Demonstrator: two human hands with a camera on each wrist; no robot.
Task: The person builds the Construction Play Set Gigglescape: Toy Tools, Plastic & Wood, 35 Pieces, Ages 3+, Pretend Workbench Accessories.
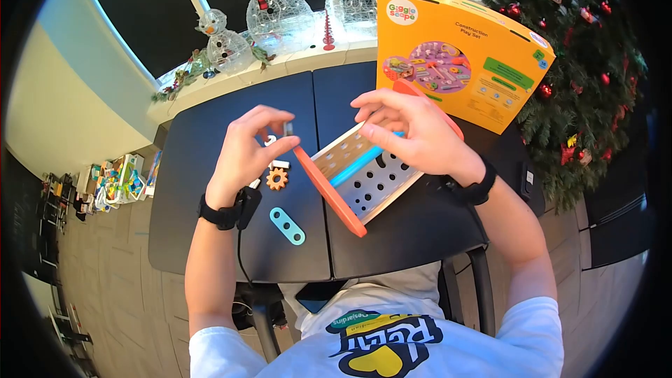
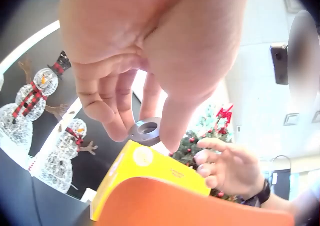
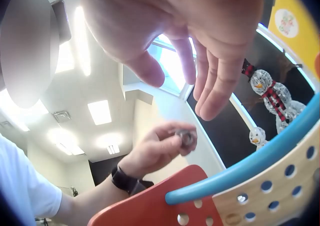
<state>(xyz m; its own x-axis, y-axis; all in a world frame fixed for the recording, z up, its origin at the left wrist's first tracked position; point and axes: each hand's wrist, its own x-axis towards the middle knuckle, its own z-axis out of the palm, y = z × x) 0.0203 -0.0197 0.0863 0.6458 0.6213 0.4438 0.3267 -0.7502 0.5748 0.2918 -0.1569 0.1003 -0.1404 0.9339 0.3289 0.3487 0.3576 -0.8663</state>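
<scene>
My left hand [image 1: 245, 136] is raised over the table by the near left end of a wooden toolbox. Between thumb and fingertips it pinches a small grey ring-shaped nut [image 2: 146, 130], its hole showing in the left wrist view. The toolbox has orange-red end panels [image 1: 329, 192], perforated wooden sides [image 3: 257, 198] and a blue handle bar [image 3: 250, 165]. Over the toolbox's far right end is my right hand [image 1: 420, 129], fingers loosely bent and apart, holding nothing. It hides part of the toolbox in the head view.
Left of the toolbox lie a wooden gear [image 1: 277, 178], a small white piece [image 1: 280, 164] and a turquoise strip with holes [image 1: 282, 220]. A yellow-orange play set box [image 1: 465, 56] stands behind it. A Christmas tree [image 1: 588, 70] rises at the right; lit snowmen [image 1: 276, 0] stand along the window.
</scene>
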